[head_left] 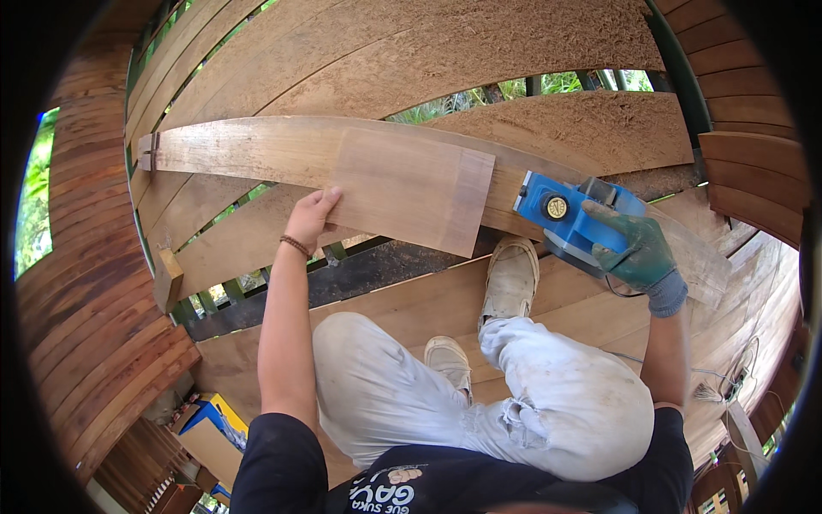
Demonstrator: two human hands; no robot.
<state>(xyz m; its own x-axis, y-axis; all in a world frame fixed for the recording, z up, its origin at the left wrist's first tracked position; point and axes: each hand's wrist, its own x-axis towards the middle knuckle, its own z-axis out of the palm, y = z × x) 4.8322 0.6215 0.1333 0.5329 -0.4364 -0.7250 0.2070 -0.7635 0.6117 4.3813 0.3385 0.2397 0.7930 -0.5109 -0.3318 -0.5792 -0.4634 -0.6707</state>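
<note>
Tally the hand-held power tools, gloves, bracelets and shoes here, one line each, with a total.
Hand-held power tools: 1, the blue planer in the right hand's grip
Gloves: 1, the green glove
Bracelets: 1, the beaded bracelet
Shoes: 2, the front shoe and rear shoe
Total: 5

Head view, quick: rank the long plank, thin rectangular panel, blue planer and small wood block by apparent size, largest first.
1. Long plank, though partly covered
2. Thin rectangular panel
3. Blue planer
4. Small wood block, clearly smallest
</note>
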